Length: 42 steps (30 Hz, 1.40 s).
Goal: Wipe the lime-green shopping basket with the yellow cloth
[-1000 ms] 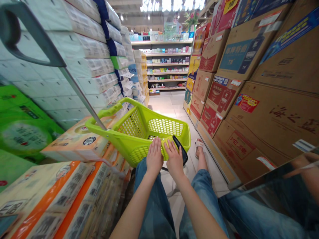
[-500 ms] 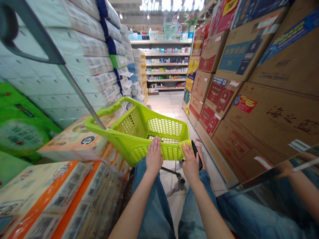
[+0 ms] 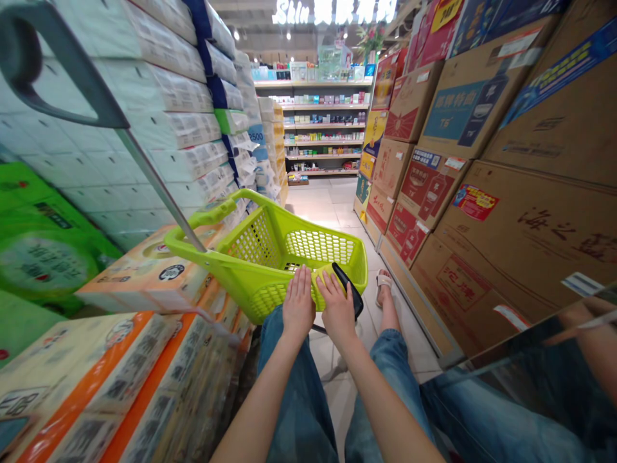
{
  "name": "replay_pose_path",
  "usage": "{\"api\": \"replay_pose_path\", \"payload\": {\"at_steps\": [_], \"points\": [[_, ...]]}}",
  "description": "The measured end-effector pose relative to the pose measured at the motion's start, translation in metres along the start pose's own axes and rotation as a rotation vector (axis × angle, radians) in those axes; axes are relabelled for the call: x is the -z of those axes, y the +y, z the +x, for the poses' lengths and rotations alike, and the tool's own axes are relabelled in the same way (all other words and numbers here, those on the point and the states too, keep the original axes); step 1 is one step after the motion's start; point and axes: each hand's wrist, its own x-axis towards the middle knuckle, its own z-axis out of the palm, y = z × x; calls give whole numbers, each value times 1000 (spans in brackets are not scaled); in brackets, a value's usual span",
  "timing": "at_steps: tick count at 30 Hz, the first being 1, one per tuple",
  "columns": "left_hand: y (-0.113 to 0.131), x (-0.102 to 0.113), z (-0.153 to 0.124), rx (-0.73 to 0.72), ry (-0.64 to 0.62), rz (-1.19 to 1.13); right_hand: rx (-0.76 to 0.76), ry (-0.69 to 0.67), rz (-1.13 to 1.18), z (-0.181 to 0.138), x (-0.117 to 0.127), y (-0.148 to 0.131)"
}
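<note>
A lime-green plastic shopping basket on wheels stands in the aisle just ahead of my knees. My left hand lies flat, fingers together, on the basket's near wall and holds nothing. Right beside it, my right hand presses a yellow cloth with a black edge against the same wall. The basket's grey pull handle rises to the upper left on a metal rod.
Stacked tissue packs and orange-banded packs wall the left side. Cardboard boxes line the right. My sandalled foot rests on the tiled floor, which runs ahead to product shelves.
My right hand slid the cloth back left from the basket's right corner to beside my left hand. The left hand stayed in place.
</note>
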Motion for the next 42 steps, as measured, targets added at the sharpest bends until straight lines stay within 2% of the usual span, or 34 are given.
{"api": "replay_pose_path", "payload": {"at_steps": [4, 13, 16, 19, 25, 29, 32, 36, 42], "points": [[1, 0, -1, -1, 19, -25, -44, 15, -4, -10, 6, 23], [0, 0, -1, -11, 16, -52, -261, 43, 40, -37, 20, 71], [0, 0, -1, -4, 16, -51, -299, 26, 26, -35, 20, 67], [1, 0, -1, -2, 22, -57, -296, 6, 5, -26, 18, 50], [1, 0, 0, 5, 10, -27, -132, -35, 10, -2, 8, 5], [0, -1, 0, 12, 10, -6, -59, -25, 41, 4, 1, -11], [0, 0, -1, 8, 10, -15, -17, -3, 51, 0, 0, -6], [0, 1, -2, -2, 14, -40, 14, 24, 32, -11, 4, 15], [0, 1, -2, -4, -3, -26, -132, 43, 41, -27, 15, 58]]}}
